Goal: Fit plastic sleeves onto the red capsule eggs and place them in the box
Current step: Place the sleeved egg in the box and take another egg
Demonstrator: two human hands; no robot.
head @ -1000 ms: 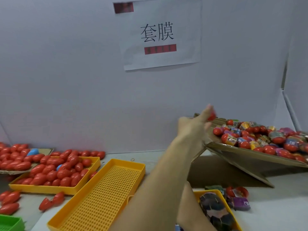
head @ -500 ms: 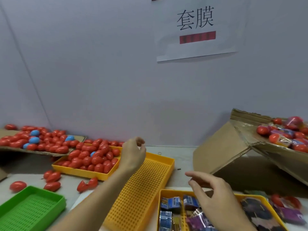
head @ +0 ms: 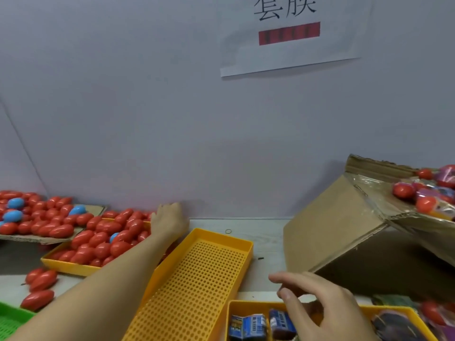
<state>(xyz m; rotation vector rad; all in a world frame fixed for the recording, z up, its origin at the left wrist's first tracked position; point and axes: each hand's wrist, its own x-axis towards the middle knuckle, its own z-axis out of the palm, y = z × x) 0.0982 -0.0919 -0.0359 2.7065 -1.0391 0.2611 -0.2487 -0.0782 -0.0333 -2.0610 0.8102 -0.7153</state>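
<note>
Left hand [head: 170, 222] reached onto red eggs [head: 103, 242] (grip hidden); right hand [head: 317, 303] open.

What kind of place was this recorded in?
Probably a small packing or assembly workstation, not a home. A tray is heaped with identical red eggs, a cardboard box holds sleeved ones, and a printed sign hangs on the plain partition wall.

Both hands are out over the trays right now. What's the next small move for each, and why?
Probably close the left hand on one red egg from the heaped yellow tray it reaches into, while the right hand, open above the tray of folded sleeves, pinches one. Neither hand visibly holds anything, and both parts are needed before fitting.
</note>
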